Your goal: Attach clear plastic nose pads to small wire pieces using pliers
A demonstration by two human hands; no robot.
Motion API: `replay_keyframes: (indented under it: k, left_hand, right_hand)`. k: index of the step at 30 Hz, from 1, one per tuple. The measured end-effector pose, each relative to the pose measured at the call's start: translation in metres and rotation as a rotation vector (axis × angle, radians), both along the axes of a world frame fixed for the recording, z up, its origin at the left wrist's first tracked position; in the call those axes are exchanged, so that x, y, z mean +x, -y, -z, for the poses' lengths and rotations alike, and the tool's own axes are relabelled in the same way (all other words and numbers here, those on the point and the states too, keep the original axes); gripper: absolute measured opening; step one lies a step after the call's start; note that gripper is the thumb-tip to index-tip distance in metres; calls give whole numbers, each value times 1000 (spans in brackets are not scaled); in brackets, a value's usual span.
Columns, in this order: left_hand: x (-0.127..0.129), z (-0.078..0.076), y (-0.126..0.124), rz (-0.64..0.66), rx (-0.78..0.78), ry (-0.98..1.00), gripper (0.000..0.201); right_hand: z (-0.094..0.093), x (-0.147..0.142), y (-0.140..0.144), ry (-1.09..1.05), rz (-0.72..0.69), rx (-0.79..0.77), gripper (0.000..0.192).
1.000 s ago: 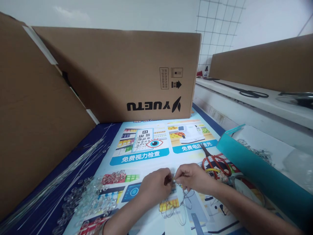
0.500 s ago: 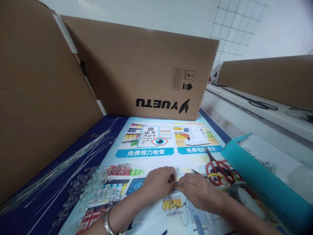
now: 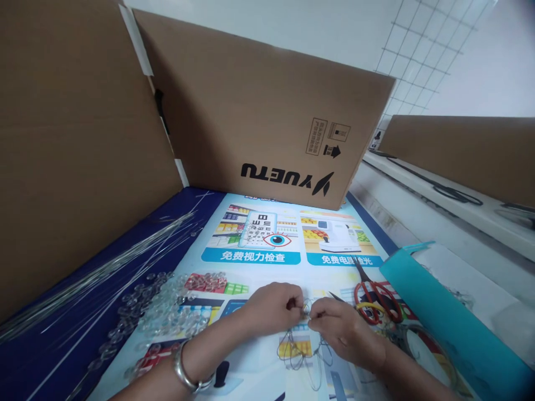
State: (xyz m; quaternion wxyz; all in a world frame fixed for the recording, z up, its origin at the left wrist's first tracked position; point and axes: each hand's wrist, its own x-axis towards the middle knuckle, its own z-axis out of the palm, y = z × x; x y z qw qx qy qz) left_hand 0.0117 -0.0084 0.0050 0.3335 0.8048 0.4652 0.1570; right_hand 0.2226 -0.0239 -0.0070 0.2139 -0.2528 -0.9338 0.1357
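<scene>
Poster-covered table (image 3: 251,259) w/ both hands, left hand (image 3: 273,306) & right hand (image 3: 340,328), pinching wire loops (image 3: 307,306)

Small craft or assembly workbench, improvised, likely in back room of optician's shop. Evidence: work surface covered by printed eye-test poster (image 3: 267,245) with vision chart and eye graphic; large cardboard box (image 3: 267,111) and flattened cardboard sheet (image 3: 75,139) standing as screens round bench; loose heap of clear glass beads (image 3: 167,312); bundle of thin clear rods (image 3: 96,273) on blue cloth; red-handled scissors (image 3: 376,295); teal folder (image 3: 443,323); white ledge (image 3: 438,206) with black scissors (image 3: 455,195); wire grid panel (image 3: 422,50) on white wall.
</scene>
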Motion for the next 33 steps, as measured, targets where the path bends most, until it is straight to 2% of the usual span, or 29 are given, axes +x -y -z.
replay_keyframes:
  k: [6,14,19,33]
  left_hand:
    - [-1,7,-2,-1,1,54,14]
    - [5,17,-3,-39,50,129,14]
    - [7,18,-3,-64,57,152,14]
    - [9,16,0,-105,77,121,13]
  right_hand:
    - [10,3,-3,58,-16,104,21]
    - [6,1,-1,50,21,41,21]
    - [9,2,0,46,31,6,19]
    - [13,4,0,19,20,125,20]
